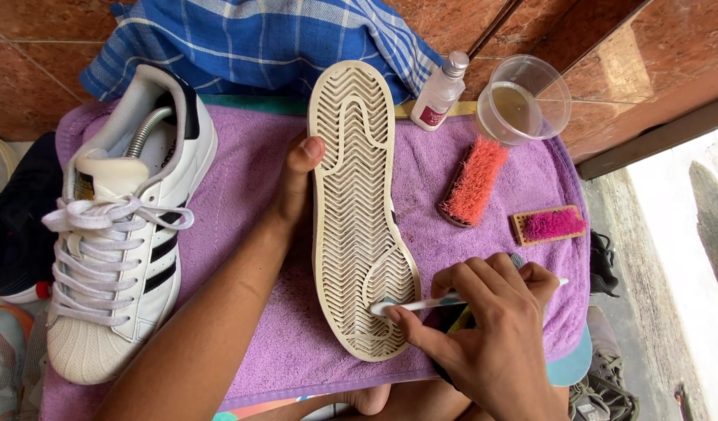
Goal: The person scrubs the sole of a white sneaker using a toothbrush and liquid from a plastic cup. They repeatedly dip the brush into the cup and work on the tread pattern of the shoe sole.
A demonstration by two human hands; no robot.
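A home floor used as a shoe-cleaning spot: reddish floor tiles point(31, 86) at ten o'clock, a purple towel point(242, 203) spread in the middle, brushes point(474, 182) and a small bottle point(439, 92) at two o'clock, spare shoes point(8, 226) at nine o'clock.

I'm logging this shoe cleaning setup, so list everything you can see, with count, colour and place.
upturned shoe: one, cream sole facing up, centre of towel
white shoe: one, white with black stripes, laced, left on towel
towel: one, purple, under everything
checked cloth: one, blue and white, top
small bottle: one, clear with dark red label, top centre
plastic cup: one, clear, holds liquid, top right
orange brush: one, right of sole
pink brush: one, wooden back, far right
toothbrush: one, white, head on sole
left hand: steadies upturned shoe
right hand: holds toothbrush
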